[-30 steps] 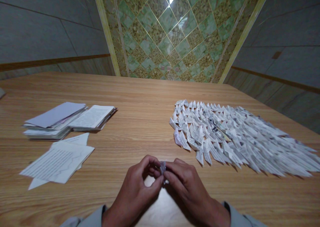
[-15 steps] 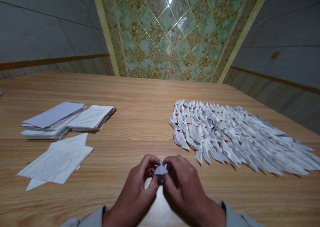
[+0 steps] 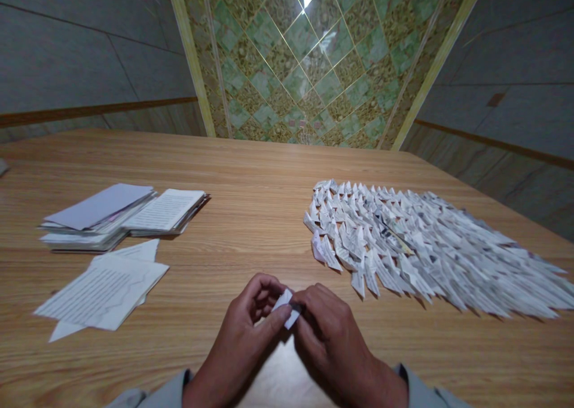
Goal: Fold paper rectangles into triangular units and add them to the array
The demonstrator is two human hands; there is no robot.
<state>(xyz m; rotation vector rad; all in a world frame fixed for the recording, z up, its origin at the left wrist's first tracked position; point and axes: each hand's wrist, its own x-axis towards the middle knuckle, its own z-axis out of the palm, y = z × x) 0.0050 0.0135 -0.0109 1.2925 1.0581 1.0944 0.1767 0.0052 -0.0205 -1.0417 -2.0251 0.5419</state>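
Note:
My left hand (image 3: 246, 336) and my right hand (image 3: 332, 339) meet near the front edge of a wooden table (image 3: 251, 216). Both pinch one small folded piece of white paper (image 3: 287, 307) between fingertips and thumbs, just above the tabletop. Grey sleeves show at both wrists. To the right of my hands lies a broad spread of several small folded paper pieces (image 3: 417, 246), laid in overlapping rows.
Loose printed sheets (image 3: 105, 288) lie at the front left. Behind them sits a stack of printed pages and booklets (image 3: 121, 213). Beyond the table's far edge are a green patterned tiled surface and grey walls.
The small paper piece has turned between my fingers, from a pointed shape held upright to a flatter one tilted right. My hands dropped slightly toward the table.

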